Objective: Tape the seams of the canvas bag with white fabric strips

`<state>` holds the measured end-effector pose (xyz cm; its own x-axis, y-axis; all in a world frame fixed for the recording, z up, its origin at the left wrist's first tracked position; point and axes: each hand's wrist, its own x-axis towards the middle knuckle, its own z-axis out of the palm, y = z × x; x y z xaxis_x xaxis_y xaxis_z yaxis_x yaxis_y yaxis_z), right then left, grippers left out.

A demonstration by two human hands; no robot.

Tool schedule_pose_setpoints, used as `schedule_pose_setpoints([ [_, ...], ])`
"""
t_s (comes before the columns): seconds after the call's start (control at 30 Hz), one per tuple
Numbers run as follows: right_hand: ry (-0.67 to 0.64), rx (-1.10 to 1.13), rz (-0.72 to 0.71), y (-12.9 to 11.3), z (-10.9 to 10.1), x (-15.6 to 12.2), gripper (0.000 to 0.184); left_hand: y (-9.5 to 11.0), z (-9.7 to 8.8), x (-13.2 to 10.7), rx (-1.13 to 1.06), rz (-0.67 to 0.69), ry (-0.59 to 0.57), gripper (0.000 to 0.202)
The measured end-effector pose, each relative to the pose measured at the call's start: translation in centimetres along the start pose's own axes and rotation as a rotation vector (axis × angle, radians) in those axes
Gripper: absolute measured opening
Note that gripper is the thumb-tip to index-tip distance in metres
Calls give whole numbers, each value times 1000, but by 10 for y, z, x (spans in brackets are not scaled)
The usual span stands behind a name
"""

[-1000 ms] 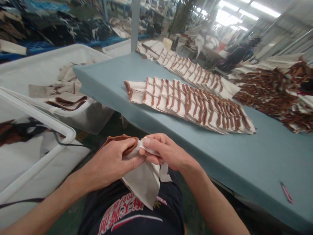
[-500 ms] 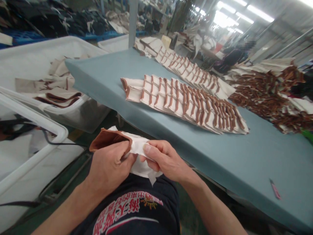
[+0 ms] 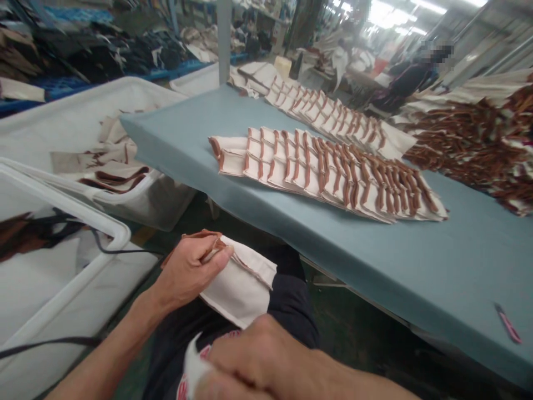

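Note:
My left hand [image 3: 194,266] pinches a cream fabric piece with a brown lining [image 3: 241,283] near its brown-edged end, and the piece lies over my lap. Close to the camera, my right hand [image 3: 254,361] is closed on a white strip [image 3: 194,364], whose pointed end sticks out past the fingers. The strip is apart from the fabric piece, and its material is hard to make out. Part of the brown end is covered by my left hand.
A blue-grey table [image 3: 416,266] bears overlapping rows of cream and brown pieces [image 3: 325,172]. A pink-handled small tool [image 3: 508,325] lies at its right. White bins [image 3: 120,233] stand on the left. A brown-edged pile [image 3: 470,133] rises at the far right; a person [image 3: 410,83] is beyond.
My right hand has pulled away from the fabric piece toward the camera, with the white strip in it. My left hand still holds the piece, now lower and flatter.

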<state>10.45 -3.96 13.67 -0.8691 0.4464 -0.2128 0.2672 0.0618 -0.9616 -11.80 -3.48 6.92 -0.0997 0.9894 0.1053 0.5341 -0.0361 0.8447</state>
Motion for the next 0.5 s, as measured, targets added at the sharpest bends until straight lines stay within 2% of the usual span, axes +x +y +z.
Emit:
schedule_pose_setpoints([
  [0.07,62,130,17,6,-13,-1,47,4,-8,-1,-34,9,-39,43],
  [0.17,352,305,-36,17,-32,8,59,8,-17,-4,-116,-4,-111,38],
  [0.27,549,235,-168,23,-44,27,60,11,-23,-6,-189,-9,-233,30],
  [0.37,548,62,-291,24,-50,46,51,16,-26,-7,-203,60,-348,27],
  [0.5,392,-108,-395,18,-55,64,37,28,-27,-7,-253,44,-428,26],
])
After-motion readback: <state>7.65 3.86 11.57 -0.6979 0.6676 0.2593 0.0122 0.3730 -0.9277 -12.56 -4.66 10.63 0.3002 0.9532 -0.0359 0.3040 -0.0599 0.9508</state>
